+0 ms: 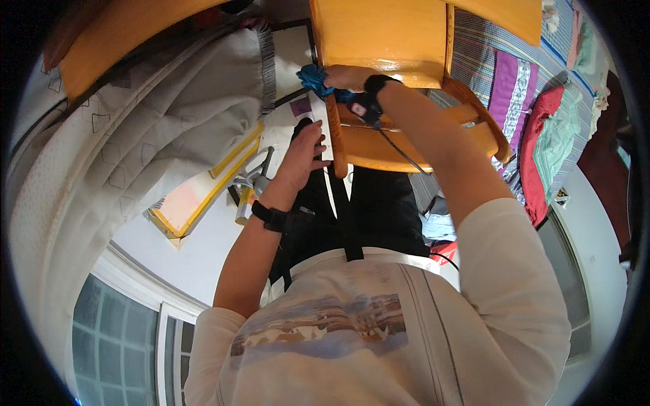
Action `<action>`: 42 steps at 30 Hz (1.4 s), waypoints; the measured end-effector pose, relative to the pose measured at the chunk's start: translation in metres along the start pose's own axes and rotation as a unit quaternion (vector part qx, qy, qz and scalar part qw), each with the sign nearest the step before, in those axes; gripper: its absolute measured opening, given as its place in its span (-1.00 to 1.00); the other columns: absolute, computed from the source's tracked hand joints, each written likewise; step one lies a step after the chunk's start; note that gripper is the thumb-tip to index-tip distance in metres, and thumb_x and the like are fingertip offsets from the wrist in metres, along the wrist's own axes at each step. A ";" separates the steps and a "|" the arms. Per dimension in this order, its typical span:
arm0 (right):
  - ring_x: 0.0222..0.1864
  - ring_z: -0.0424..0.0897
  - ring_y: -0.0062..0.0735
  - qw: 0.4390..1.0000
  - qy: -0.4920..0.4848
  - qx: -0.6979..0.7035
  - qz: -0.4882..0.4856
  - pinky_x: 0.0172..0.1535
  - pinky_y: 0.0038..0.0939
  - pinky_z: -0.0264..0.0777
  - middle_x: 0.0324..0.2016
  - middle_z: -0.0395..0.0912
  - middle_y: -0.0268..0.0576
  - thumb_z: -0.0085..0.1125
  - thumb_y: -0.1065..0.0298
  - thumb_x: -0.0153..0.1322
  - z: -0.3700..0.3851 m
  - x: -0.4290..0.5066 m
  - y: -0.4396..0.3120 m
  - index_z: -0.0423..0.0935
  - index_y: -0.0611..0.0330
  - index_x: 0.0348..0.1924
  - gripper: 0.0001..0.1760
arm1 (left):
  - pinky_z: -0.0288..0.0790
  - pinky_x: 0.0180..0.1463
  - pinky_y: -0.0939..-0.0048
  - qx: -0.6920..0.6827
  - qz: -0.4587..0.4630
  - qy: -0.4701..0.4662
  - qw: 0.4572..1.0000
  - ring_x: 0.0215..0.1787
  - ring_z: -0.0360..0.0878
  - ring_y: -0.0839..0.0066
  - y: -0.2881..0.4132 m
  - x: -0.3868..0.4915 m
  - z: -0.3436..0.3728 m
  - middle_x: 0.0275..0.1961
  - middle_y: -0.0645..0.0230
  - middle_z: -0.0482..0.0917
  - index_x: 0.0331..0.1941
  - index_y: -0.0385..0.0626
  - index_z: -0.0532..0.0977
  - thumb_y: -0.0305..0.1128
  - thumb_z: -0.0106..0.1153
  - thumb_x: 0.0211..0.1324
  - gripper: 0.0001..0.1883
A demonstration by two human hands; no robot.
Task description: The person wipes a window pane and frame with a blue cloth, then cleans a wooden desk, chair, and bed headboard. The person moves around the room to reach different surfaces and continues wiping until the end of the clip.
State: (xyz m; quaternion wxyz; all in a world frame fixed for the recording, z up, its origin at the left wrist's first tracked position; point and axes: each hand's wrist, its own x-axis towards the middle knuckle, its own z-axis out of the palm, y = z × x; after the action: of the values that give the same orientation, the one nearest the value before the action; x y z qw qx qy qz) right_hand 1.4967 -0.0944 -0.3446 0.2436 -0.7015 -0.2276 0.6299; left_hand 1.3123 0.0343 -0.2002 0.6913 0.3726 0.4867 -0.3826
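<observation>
My right hand (350,78) grips a crumpled blue cloth (314,80) against the post of a varnished wooden chair (383,43). Some of the cloth shows below the hand, and the palm side is hidden. A black strap circles that wrist, with a small dark device (364,109) and a cable beside it. Lower down and to the left, my left hand (307,149) has its fingers apart and holds nothing. Its fingertips are near the chair's wooden upright (335,137); whether they touch it I cannot tell. The left wrist wears a black band (274,217).
A beige fringed curtain (203,96) hangs at the left, above a yellow-edged panel (203,198). At the right, a striped bed cover (472,40) bears a purple and white textile (513,96), a red cloth (538,147) and a green striped cloth (561,132). Glazed window panes (117,335) stand lower left.
</observation>
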 end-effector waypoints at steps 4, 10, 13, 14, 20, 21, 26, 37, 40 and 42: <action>-0.12 0.60 0.07 0.987 -0.074 -0.144 -0.003 -0.01 -0.08 0.43 -0.12 0.63 0.22 0.02 0.31 0.40 0.000 -0.064 -0.044 0.52 0.36 0.09 -0.55 | 0.44 0.27 0.16 0.050 0.058 0.041 0.996 0.27 0.44 0.35 -0.010 -0.008 -0.036 0.27 0.24 0.46 0.44 0.01 0.30 -0.03 0.06 0.42 -0.40; 0.11 0.56 0.20 0.994 0.054 -0.040 0.081 0.22 -0.09 0.40 0.09 0.58 0.27 -0.01 0.20 0.48 0.032 -0.173 -0.050 0.46 0.17 0.31 -0.45 | 0.50 0.17 0.29 0.114 0.084 0.010 0.990 0.22 0.58 0.31 -0.007 -0.027 -0.065 0.26 0.16 0.56 0.39 -0.10 0.35 -0.03 0.07 0.43 -0.41; -0.02 0.63 0.24 0.980 0.120 -0.104 0.116 0.10 -0.03 0.47 -0.09 0.66 0.27 0.02 0.24 0.44 0.021 -0.208 -0.001 0.63 0.24 0.01 -0.62 | 0.50 0.19 0.28 0.179 0.090 -0.052 0.978 0.25 0.57 0.30 0.002 -0.038 -0.055 0.27 0.14 0.55 0.40 -0.11 0.34 -0.01 0.04 0.46 -0.41; -0.05 0.65 0.20 0.963 0.174 -0.140 0.152 0.07 -0.04 0.48 -0.13 0.67 0.27 0.02 0.29 0.42 0.014 -0.229 0.019 0.64 0.24 0.00 -0.63 | 0.50 0.17 0.29 0.179 0.086 -0.068 0.978 0.23 0.57 0.33 0.005 -0.041 -0.048 0.24 0.17 0.56 0.38 -0.11 0.36 -0.02 0.06 0.45 -0.43; 0.02 0.68 0.08 0.911 0.174 -0.225 0.299 -0.05 -0.14 0.55 -0.09 0.69 0.18 0.11 0.14 0.50 -0.057 -0.288 0.110 0.66 0.22 -0.01 -0.63 | 0.58 0.13 0.31 0.207 0.085 -0.109 0.969 0.19 0.60 0.37 0.013 -0.047 -0.006 0.21 0.16 0.55 0.37 -0.15 0.33 0.02 0.12 0.43 -0.38; 0.02 0.68 0.07 0.908 0.148 -0.295 0.259 -0.04 -0.16 0.57 -0.08 0.69 0.16 0.12 0.15 0.49 -0.057 -0.288 0.111 0.66 0.21 -0.02 -0.64 | 0.58 0.13 0.31 0.214 0.089 -0.100 0.968 0.18 0.60 0.38 0.014 -0.046 -0.003 0.21 0.17 0.55 0.37 -0.15 0.32 0.02 0.14 0.43 -0.37; -0.03 0.70 0.01 0.894 0.056 -0.443 0.044 -0.02 -0.09 0.62 -0.17 0.71 0.09 0.14 0.22 0.45 -0.002 -0.245 0.041 0.70 0.16 -0.13 -0.72 | 0.52 0.08 0.36 0.238 0.109 -0.076 0.962 0.05 0.61 0.42 0.013 -0.046 0.001 0.09 0.22 0.59 0.37 -0.19 0.29 -0.07 0.27 0.32 -0.32; -0.11 0.63 -0.29 0.746 0.619 0.235 -0.067 0.00 -0.26 0.54 -0.17 0.63 -0.05 0.28 0.48 0.35 0.099 -0.311 -0.010 0.56 0.25 0.09 -0.58 | 0.48 0.24 0.28 0.400 0.262 -0.064 0.876 0.10 0.62 0.37 -0.002 -0.046 0.015 0.13 0.16 0.60 0.32 -0.29 0.33 -0.41 0.41 0.14 -0.31; -0.05 0.58 0.06 0.618 0.767 -0.014 0.170 0.07 -0.12 0.51 0.03 0.58 0.14 0.26 0.56 0.30 0.092 -0.374 0.065 0.56 0.14 0.18 -0.45 | 0.49 0.22 0.31 0.477 0.295 -0.052 0.827 0.16 0.60 0.39 0.002 -0.045 0.017 0.12 0.19 0.61 0.31 -0.29 0.36 -0.48 0.34 0.16 -0.37; -0.01 0.52 0.23 0.656 0.738 0.031 0.156 0.14 -0.05 0.43 0.21 0.37 0.42 0.35 0.25 0.35 0.074 -0.389 0.117 0.52 0.17 0.22 -0.43 | 0.49 0.21 0.33 0.536 0.302 -0.027 0.788 0.14 0.60 0.41 0.006 -0.044 0.017 0.10 0.23 0.63 0.28 -0.29 0.39 -0.53 0.32 0.14 -0.41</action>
State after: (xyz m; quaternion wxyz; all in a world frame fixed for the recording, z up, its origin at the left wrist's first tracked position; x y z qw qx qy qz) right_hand 1.3846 -0.4251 -0.1242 0.2514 -0.9529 0.1593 -0.0590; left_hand 1.3141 0.0291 -0.1527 0.4739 0.8005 0.0480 -0.3637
